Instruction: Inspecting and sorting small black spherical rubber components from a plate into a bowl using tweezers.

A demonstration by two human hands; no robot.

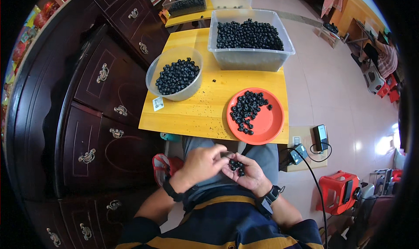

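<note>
My right hand (248,174) is turned palm up over my lap, fingers curled round several small black round parts (237,167). Close beside it, my left hand (201,163) is pinched at the fingertips, near a small dark thing I cannot make out. Beyond my hands, an orange-red plate (271,126) on the yellow table holds many of these black parts, some with a hole showing. A round translucent tub (153,75) at the left is heaped with them. At the back right, a large clear bin (253,59) is filled with more.
The yellow table (205,113) carries dark crumbs and one loose black part (214,81). Dark wooden drawers (98,131) stand close on the left. A black cable (315,179) hangs at the right near a red stool (336,192). Another person (386,59) sits far right.
</note>
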